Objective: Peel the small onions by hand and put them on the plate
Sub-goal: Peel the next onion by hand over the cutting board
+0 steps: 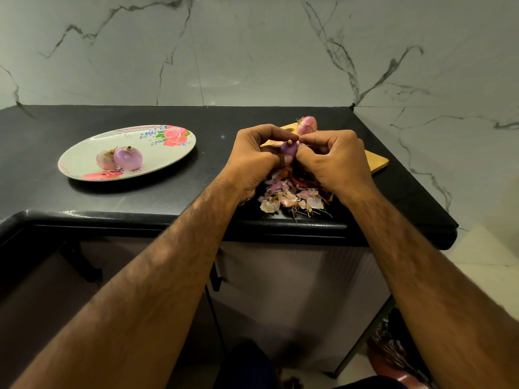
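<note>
Purple onion point(289, 148) sits between both hands over the peel pile point(292, 196); we judge peeling to be under way. The left hand point(254, 153) grip curls round the bulb, and the right hand point(334, 161) grip pinches it near the stem. Next we carry it left over bare worktop point(213, 130) to the plate point(168, 153), beside two peeled onions point(127, 158). Mind the near edge. One unpeeled onion point(306, 125) waits on the wooden board point(377, 161).

Your black counter point(213, 155) carries a floral plate point(157, 157) at left, a wooden board point(377, 162) at right, and onion skins point(289, 196) near the front edge.
</note>
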